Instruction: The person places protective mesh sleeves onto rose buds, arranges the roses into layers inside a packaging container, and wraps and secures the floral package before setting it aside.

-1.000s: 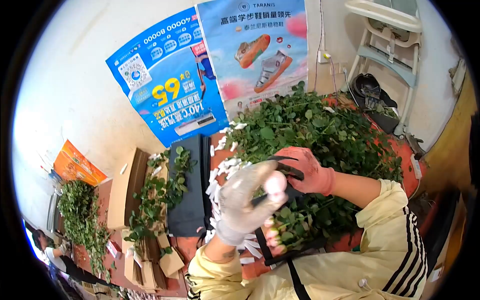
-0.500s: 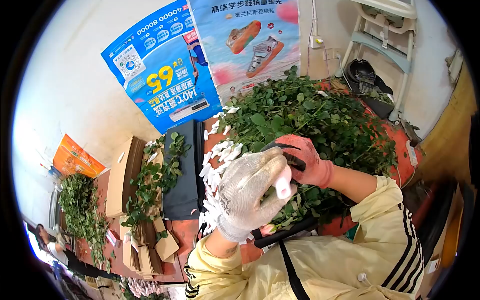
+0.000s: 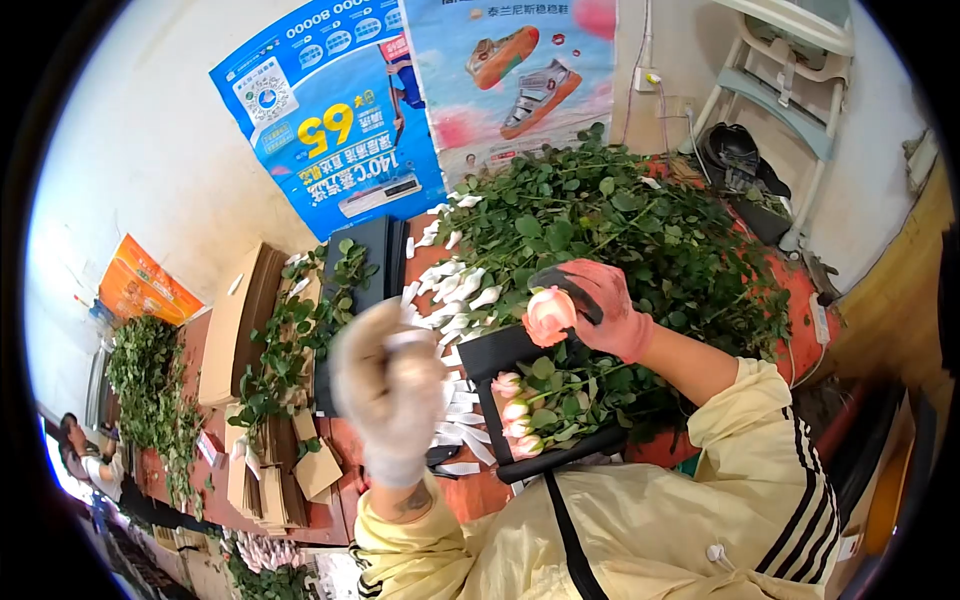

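My right hand [image 3: 600,305], in a pink and dark glove, is closed just below the bloom of a peach-pink rose [image 3: 550,315]. To the left, my left hand [image 3: 390,390] in a whitish glove is smeared by motion. A pale patch shows at its fingers, too blurred to name. Below the held rose, several pink and cream roses [image 3: 517,420] lie with their leafy stems in a black-edged holder [image 3: 565,455] in front of me. White bud sleeves [image 3: 455,285] are scattered on the red table between my hands and beyond them.
A large heap of leafy rose stems [image 3: 640,225] covers the table's right. On the left are a black folded board [image 3: 355,290], cardboard sheets [image 3: 235,325] and more stems [image 3: 150,380]. Another person [image 3: 95,465] is at far left. A white high chair [image 3: 790,90] stands at back right.
My left hand has moved left, away from my right hand. The rose bloom, covered by a pale sleeve and my glove before, now shows bare. The roses in the holder have come into view.
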Demonstrator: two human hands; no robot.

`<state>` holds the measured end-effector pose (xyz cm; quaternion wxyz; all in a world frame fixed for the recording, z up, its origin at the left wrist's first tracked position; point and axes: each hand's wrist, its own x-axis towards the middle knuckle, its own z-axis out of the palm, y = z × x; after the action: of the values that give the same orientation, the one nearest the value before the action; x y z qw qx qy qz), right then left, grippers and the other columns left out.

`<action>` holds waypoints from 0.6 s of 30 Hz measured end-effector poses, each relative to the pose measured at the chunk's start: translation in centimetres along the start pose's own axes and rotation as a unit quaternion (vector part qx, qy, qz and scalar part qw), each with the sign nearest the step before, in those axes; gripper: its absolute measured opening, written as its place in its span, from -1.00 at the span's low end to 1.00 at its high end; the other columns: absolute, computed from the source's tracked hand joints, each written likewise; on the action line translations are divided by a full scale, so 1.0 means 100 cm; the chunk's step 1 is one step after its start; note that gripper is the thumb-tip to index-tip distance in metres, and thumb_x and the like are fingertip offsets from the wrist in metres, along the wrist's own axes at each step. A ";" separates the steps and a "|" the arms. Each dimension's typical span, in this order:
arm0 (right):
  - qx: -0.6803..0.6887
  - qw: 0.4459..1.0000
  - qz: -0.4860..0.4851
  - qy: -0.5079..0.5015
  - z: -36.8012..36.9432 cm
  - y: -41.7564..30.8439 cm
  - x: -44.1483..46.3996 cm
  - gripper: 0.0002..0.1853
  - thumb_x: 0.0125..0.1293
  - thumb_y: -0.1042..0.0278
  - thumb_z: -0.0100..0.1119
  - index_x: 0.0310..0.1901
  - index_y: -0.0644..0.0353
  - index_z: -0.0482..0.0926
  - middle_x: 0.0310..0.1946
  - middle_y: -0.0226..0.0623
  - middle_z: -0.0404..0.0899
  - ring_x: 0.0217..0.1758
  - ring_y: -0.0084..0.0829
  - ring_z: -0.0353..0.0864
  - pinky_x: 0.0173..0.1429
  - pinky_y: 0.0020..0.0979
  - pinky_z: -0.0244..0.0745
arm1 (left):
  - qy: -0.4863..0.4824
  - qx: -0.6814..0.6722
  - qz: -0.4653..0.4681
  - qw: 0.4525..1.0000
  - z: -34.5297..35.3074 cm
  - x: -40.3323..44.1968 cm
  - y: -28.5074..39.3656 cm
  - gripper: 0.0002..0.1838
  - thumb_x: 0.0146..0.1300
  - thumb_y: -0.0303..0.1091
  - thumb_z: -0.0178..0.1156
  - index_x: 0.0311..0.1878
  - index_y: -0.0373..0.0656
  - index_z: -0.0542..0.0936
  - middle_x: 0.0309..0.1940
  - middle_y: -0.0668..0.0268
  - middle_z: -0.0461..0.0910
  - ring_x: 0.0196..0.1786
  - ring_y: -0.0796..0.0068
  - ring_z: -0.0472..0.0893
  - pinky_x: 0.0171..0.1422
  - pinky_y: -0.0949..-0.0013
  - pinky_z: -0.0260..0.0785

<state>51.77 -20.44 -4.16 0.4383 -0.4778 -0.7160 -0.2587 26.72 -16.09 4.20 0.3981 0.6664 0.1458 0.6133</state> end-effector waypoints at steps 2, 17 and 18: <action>0.002 1.000 -0.012 -0.007 0.003 0.000 -0.001 -0.58 -0.06 0.50 0.28 -0.07 0.17 0.52 -0.07 -0.25 0.52 -0.05 -0.15 0.56 0.04 -0.21 0.48 | -0.113 0.060 0.043 0.991 -0.003 -0.009 -0.029 -0.60 0.21 -0.47 0.14 0.14 -0.30 0.46 -0.46 0.32 0.58 -0.47 0.68 0.50 -0.40 0.59 0.38; 0.421 0.903 -0.069 0.060 -0.271 0.060 0.159 -0.58 0.41 0.12 -0.16 0.07 0.31 0.41 -0.05 -0.07 0.45 -0.04 -0.19 0.45 0.00 -0.25 0.44 | -0.177 0.339 -0.024 0.924 -0.044 -0.090 -0.094 -0.68 0.09 -0.38 0.22 -0.05 -0.21 0.60 -0.15 0.12 0.62 -0.02 0.10 0.57 0.14 0.15 0.36; 0.155 0.959 -0.189 0.146 -0.255 0.043 0.171 -0.69 0.46 0.24 -0.17 -0.12 0.35 0.46 -0.35 -0.08 0.54 -0.37 -0.22 0.55 -0.28 -0.25 0.51 | -0.212 0.324 -0.031 0.922 -0.032 -0.096 -0.090 -0.67 0.08 -0.37 0.24 -0.05 -0.20 0.59 -0.12 0.12 0.61 -0.01 0.11 0.57 0.13 0.14 0.36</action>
<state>62.65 -30.94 22.86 0.5497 -0.2172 -0.7528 -0.2899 24.38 -15.71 -9.18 0.2009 0.8685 0.2694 0.3644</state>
